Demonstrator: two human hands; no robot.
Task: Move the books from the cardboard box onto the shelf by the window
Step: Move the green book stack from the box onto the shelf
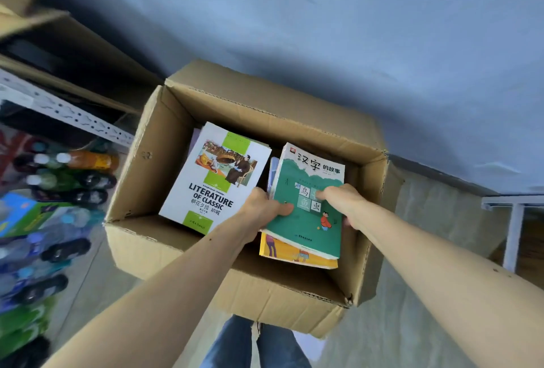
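White book (215,179) just beside my left hand (262,208): I read "LITERATURE OF CLASSIC", under it "朝花夕拾 呐喊"; small line at the cover's foot too tiny to read. Green book (309,220) gripped between both hands, right hand (343,201) on its cover: title "汉字的故事", tiles "鸟", "鱼", "虫".
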